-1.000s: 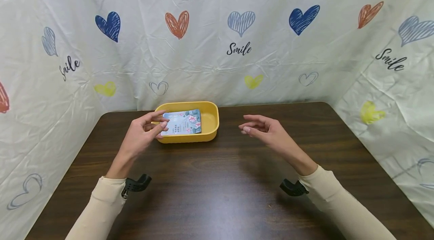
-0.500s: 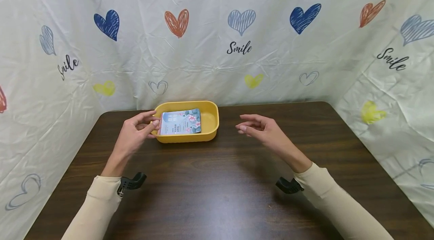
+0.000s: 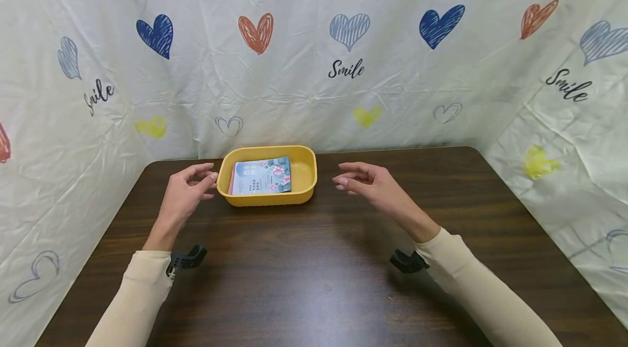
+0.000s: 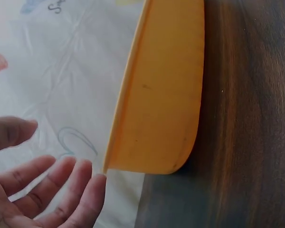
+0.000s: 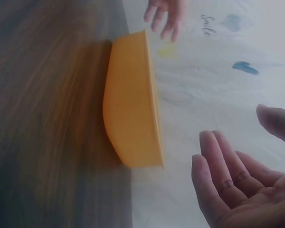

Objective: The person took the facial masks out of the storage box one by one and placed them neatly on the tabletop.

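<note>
Yellow tray (image 3: pixel 267 201) sits on brown desk (image 3: pixel 304 271), toward its back edge. Flat packet, pale blue with pink flowers (image 3: pixel 262 175), lies inside tray, filling mostly its left part; reddish strip (image 3: pixel 232 181) peeks out at packet's left side. Left hand (image 3: pixel 181 192) just left of tray, fingers (image 4: pixel 88 197) loosely bent, released, grasping nothing; tips right by tray rim, can't tell if touching. Right hand (image 3: pixel 376 189) right of tray, apart from it, fingers (image 5: pixel 218 161) relaxed, slightly curved, also holding nothing. Cream sleeves (image 3: pixel 128 295) on both arms, nearer the viewer than tray. Dark wrist mount (image 3: pixel 188 257) on each arm. Behind tray: white cloth (image 3: pixel 294 80) printed with coloured hearts and "Smile".
</note>
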The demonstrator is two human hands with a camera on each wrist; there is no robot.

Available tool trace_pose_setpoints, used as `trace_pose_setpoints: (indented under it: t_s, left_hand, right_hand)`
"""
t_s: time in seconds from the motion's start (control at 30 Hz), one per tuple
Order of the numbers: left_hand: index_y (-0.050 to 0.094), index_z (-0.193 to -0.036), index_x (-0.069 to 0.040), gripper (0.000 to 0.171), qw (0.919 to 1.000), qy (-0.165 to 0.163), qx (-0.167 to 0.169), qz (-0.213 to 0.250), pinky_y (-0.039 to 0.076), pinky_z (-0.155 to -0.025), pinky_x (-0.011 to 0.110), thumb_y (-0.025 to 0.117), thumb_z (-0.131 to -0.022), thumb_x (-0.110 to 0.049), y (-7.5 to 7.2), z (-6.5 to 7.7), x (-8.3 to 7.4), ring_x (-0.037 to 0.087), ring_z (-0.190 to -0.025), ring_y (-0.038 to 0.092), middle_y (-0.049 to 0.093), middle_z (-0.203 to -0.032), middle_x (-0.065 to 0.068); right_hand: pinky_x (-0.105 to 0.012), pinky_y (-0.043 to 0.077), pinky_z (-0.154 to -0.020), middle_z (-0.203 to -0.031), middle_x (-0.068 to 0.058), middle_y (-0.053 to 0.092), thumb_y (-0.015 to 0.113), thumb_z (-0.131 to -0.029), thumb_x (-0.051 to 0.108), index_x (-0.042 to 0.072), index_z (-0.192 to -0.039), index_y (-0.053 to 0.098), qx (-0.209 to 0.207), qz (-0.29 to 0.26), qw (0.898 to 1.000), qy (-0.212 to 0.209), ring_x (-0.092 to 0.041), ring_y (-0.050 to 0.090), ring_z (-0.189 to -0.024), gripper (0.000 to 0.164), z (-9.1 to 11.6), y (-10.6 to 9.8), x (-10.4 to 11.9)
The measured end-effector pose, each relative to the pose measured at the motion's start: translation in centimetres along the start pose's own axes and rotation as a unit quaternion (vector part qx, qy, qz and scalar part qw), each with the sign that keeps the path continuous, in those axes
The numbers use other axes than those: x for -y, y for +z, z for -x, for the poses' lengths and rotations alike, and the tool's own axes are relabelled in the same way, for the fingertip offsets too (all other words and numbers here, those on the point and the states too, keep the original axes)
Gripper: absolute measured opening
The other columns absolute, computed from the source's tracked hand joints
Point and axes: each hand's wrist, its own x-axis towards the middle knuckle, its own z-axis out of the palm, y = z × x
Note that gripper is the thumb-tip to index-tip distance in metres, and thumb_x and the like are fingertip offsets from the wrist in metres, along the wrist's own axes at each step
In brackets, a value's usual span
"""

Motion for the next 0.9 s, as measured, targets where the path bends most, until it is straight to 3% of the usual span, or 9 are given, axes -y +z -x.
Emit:
trace_pose_setpoints:
  t_s: [0.1, 0.23, 0.37, 0.6, 0.9]
  left_hand:
    - [0.056, -0.142, -0.001, 0.051, 0.9997, -0.025, -0.002, -0.001, 0.063, -0.079, 0.033, 0.064, -0.101, -0.031, -0.1, -0.1, 0.2, 0.004, -0.089, 0.068, 0.060, -0.126, 0.023]
    - [0.052, -0.145, 0.001, 0.055, 0.9982, -0.059, 0.010, 0.005, 0.060, -0.087, 0.042, 0.063, -0.101, -0.031, 0.0, -0.4, 0.6, 0.024, -0.104, 0.067, 0.057, -0.130, 0.024]
    - [0.047, -0.148, 0.003, 0.056, 0.9961, -0.083, 0.027, 0.015, 0.058, -0.092, 0.044, 0.062, -0.102, -0.026, 0.2, -0.8, 1.1, 0.039, -0.116, 0.061, 0.053, -0.132, 0.025]
    - [0.046, -0.149, 0.003, 0.052, 0.9908, -0.127, 0.035, 0.032, 0.058, -0.092, 0.036, 0.060, -0.103, -0.017, 0.8, -1.2, 1.9, 0.027, -0.107, 0.065, 0.053, -0.135, 0.025]
    - [0.049, -0.146, 0.005, 0.047, 0.9851, -0.159, 0.026, 0.060, 0.059, -0.086, 0.028, 0.060, -0.102, -0.009, 1.3, -1.7, 2.1, 0.017, -0.095, 0.066, 0.054, -0.131, 0.024]
  right_hand:
    - [-0.036, 0.057, -0.097, -0.124, -0.005, 0.072, 0.069, -0.098, 0.030, 0.010, -0.141, 0.055, 0.004, -0.008, 1.000, 0.003, -0.020, 0.070, -0.111, 0.049, -0.5, 0.2, 0.0]
    - [-0.042, 0.056, -0.100, -0.124, -0.006, 0.072, 0.069, -0.098, 0.031, 0.011, -0.141, 0.055, 0.012, -0.021, 1.000, 0.010, -0.027, 0.068, -0.116, 0.049, -1.4, 0.7, 0.0]
    - [-0.037, 0.056, -0.098, -0.126, -0.007, 0.070, 0.070, -0.097, 0.031, 0.012, -0.141, 0.056, 0.017, -0.029, 0.999, 0.019, -0.026, 0.068, -0.116, 0.050, -2.2, 1.1, 0.1]
    - [-0.033, 0.057, -0.096, -0.134, -0.013, 0.066, 0.074, -0.094, 0.029, 0.013, -0.141, 0.056, 0.018, -0.038, 0.999, 0.027, -0.021, 0.068, -0.115, 0.053, -3.6, 1.9, -0.2]
    - [-0.043, 0.054, -0.101, -0.133, -0.013, 0.066, 0.075, -0.094, 0.029, 0.009, -0.143, 0.055, 0.019, -0.052, 0.998, 0.018, -0.023, 0.065, -0.120, 0.057, -5.5, 2.7, 0.1]
